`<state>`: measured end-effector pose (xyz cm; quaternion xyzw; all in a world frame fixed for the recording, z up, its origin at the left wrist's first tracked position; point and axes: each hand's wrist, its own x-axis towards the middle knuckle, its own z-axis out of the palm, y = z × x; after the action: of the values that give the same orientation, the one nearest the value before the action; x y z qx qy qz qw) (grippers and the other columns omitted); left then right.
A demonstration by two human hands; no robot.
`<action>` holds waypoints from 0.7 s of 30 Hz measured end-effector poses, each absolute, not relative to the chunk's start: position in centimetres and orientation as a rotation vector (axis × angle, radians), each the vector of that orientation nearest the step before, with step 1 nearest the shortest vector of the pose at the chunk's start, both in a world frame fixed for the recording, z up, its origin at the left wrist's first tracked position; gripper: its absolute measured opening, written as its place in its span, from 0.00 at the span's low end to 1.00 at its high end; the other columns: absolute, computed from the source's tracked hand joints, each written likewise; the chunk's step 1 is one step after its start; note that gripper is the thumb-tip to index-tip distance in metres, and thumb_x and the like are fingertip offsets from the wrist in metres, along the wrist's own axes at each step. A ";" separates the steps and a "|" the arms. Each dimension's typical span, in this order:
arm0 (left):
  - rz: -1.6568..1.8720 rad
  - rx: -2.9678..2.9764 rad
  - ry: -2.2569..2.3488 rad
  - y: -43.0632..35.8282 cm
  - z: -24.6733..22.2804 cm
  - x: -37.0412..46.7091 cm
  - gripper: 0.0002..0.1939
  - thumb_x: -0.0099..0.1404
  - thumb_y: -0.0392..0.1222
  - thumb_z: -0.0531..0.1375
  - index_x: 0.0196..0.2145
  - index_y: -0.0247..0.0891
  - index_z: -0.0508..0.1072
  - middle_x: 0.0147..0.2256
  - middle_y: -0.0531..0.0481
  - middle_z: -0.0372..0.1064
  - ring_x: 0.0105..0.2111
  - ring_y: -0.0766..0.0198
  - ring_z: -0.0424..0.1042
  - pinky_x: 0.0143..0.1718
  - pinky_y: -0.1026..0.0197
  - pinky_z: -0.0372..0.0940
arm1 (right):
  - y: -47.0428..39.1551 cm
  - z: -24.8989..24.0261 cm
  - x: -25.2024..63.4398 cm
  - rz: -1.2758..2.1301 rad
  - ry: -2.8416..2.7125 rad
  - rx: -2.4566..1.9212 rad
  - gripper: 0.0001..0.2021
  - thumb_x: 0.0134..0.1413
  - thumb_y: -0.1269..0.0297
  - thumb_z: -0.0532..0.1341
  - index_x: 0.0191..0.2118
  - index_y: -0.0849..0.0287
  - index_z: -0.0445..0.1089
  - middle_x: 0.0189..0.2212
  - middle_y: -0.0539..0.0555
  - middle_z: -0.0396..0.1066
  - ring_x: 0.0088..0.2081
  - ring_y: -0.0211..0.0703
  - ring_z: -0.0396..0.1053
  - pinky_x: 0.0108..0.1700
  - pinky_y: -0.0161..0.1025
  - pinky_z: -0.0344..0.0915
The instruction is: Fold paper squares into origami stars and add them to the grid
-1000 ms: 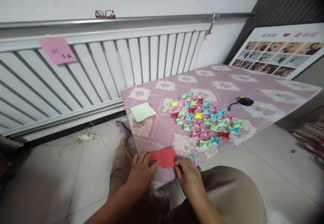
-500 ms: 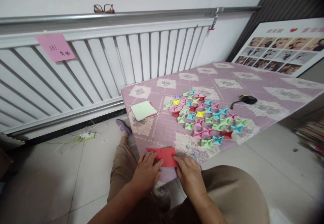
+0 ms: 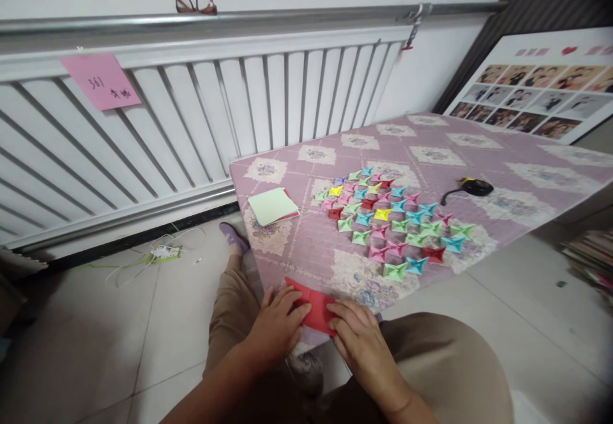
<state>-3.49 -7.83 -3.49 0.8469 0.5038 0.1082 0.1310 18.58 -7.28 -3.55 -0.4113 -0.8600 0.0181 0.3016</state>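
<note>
Purple-ground cloth with pale floral diamonds forms the tablecloth (image 3: 306, 245), covering the work surface from lower centre to the right edge of the frame. Red folded paper (image 3: 316, 306) lies at the near corner, lower centre. The left hand (image 3: 280, 322) rests on its left part, fingers slightly apart; the right hand (image 3: 358, 333) bears on its right end, fingers close together. Whether either thumb pinches the paper cannot be told. Folded paper units (image 3: 382, 214), multicoloured, stand in close rows at centre right. A stack of paper sheets (image 3: 272, 205), pale green uppermost, lies left of them; a black-and-yellow object (image 3: 476, 187) with a short tail lies to their right. Upper left to centre: white ribbed radiator (image 3: 204, 111), bearing a pink note (image 3: 101, 82) marked 361. Above it runs a metal pipe (image 3: 297, 18), with eyeglasses (image 3: 196, 4) at its upper edge. Upper right: leaning photo board (image 3: 536, 85). Lower left: pale tiled floor (image 3: 177, 322), with a power strip (image 3: 165, 253) and loose white cables.
</note>
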 end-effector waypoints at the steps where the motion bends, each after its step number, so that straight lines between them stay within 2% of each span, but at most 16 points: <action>1: 0.361 2.466 1.449 -7.8 -3.6 -3.5 0.22 0.64 0.41 0.57 0.56 0.47 0.64 0.56 0.46 0.61 0.59 0.54 0.55 0.61 0.44 0.42 | -7.3 -3.3 18.5 0.080 -2.267 -1.079 0.07 0.57 0.73 0.55 0.35 0.55 0.69 0.43 0.53 0.73 0.50 0.46 0.66 0.53 0.48 0.57; 3: 0.475 2.470 1.416 -7.8 -3.6 -3.5 0.23 0.62 0.38 0.57 0.56 0.44 0.64 0.54 0.45 0.63 0.57 0.54 0.57 0.61 0.44 0.43 | -7.3 -2.7 18.3 0.186 -2.209 -1.072 0.08 0.56 0.74 0.54 0.36 0.55 0.67 0.40 0.53 0.74 0.47 0.46 0.68 0.52 0.49 0.58; 6: 0.701 2.412 1.385 -7.5 -3.2 -3.3 0.19 0.61 0.31 0.55 0.49 0.43 0.69 0.49 0.47 0.68 0.53 0.56 0.61 0.59 0.46 0.48 | -7.3 -1.6 17.8 0.429 -2.065 -1.094 0.06 0.56 0.72 0.54 0.36 0.54 0.65 0.37 0.52 0.73 0.43 0.44 0.69 0.49 0.45 0.62; 9: 0.870 2.262 1.360 -6.9 -1.8 -3.1 0.15 0.61 0.29 0.52 0.41 0.41 0.73 0.41 0.48 0.72 0.45 0.58 0.67 0.52 0.51 0.56 | -7.5 -0.7 17.3 0.714 -1.832 -1.166 0.03 0.58 0.66 0.55 0.35 0.54 0.66 0.35 0.51 0.72 0.39 0.42 0.70 0.43 0.39 0.65; 11: 0.879 2.127 1.354 -6.2 -0.6 -3.0 0.11 0.62 0.31 0.53 0.37 0.40 0.73 0.36 0.49 0.72 0.39 0.60 0.68 0.45 0.56 0.61 | -7.7 -0.4 17.1 0.881 -1.652 -1.234 0.06 0.58 0.61 0.56 0.32 0.55 0.65 0.30 0.50 0.69 0.34 0.40 0.68 0.37 0.35 0.65; 15: 0.692 1.928 1.237 -4.6 1.7 -3.4 0.10 0.60 0.31 0.54 0.37 0.38 0.72 0.34 0.52 0.72 0.35 0.64 0.69 0.39 0.63 0.62 | -7.8 -0.5 17.6 1.150 -1.449 -1.318 0.13 0.55 0.52 0.58 0.28 0.56 0.63 0.22 0.46 0.61 0.24 0.36 0.61 0.27 0.31 0.61; 18: 0.448 1.964 1.126 -3.3 2.7 -3.8 0.11 0.58 0.30 0.54 0.37 0.38 0.73 0.34 0.53 0.72 0.33 0.66 0.69 0.35 0.67 0.61 | -7.5 -0.5 18.1 1.279 -1.432 -1.311 0.15 0.51 0.49 0.60 0.30 0.57 0.65 0.24 0.47 0.63 0.26 0.37 0.63 0.29 0.32 0.62; 21: 0.186 2.173 0.999 -2.1 2.8 -3.9 0.12 0.59 0.30 0.55 0.39 0.40 0.73 0.36 0.54 0.74 0.34 0.66 0.70 0.34 0.68 0.61 | -6.9 -0.5 18.3 1.193 -1.455 -1.326 0.14 0.51 0.51 0.60 0.33 0.57 0.67 0.27 0.50 0.66 0.30 0.39 0.65 0.33 0.33 0.64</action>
<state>-3.87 -2.09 2.77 0.8442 0.3882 0.0723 0.3626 18.30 -6.94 -0.45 -0.5261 -0.5771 0.4733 0.4077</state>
